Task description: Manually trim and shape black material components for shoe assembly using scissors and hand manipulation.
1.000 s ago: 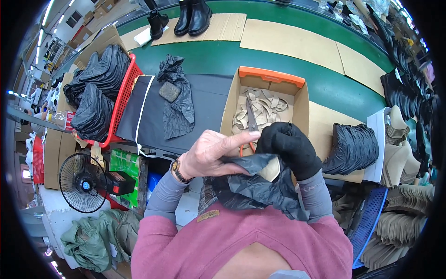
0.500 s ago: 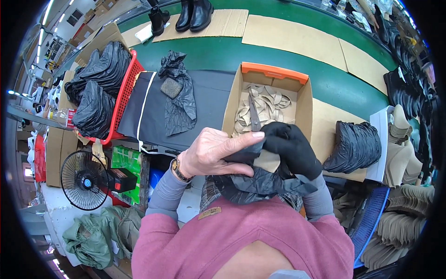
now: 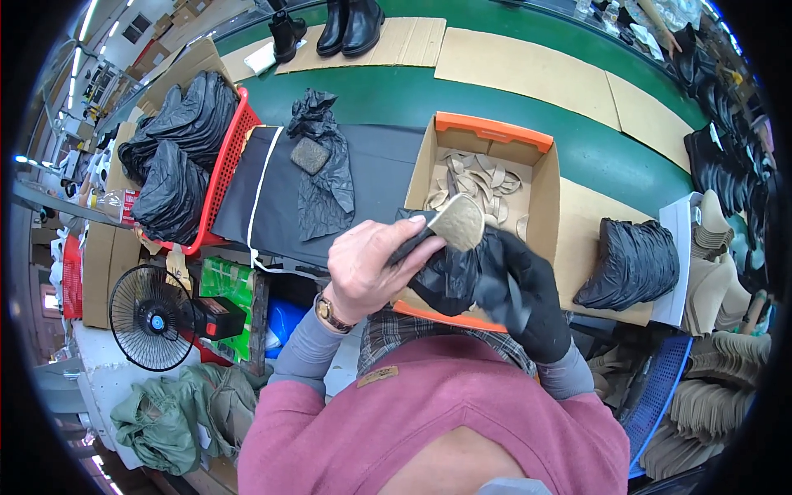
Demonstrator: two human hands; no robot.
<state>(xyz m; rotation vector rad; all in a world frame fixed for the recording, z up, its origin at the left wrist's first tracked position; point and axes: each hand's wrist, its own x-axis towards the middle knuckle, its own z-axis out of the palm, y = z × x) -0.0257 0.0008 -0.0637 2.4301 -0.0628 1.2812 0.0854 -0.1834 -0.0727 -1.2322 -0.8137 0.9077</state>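
My bare left hand (image 3: 371, 268) pinches a flat tan shoe piece (image 3: 458, 223) together with the edge of a crumpled black leather piece (image 3: 450, 268). My right hand (image 3: 524, 297), in a black glove, grips the same black leather from the right side. Both hands are over the near edge of an open cardboard box (image 3: 549, 181) with an orange rim, which holds several loose tan pieces (image 3: 474, 177). I wear a wristwatch (image 3: 323, 312) on the left wrist.
A dark mat (image 3: 379, 165) on the bench carries a black leather piece (image 3: 322, 177) with a grey pad. A red basket (image 3: 223, 165) of black pieces stands left, another black stack (image 3: 631, 264) right. A fan (image 3: 153, 318) sits lower left; boots (image 3: 351, 25) stand on the far cardboard.
The left hand turned the tan piece from edge-on to flat side up, and both hands moved slightly up toward the box with the black leather.
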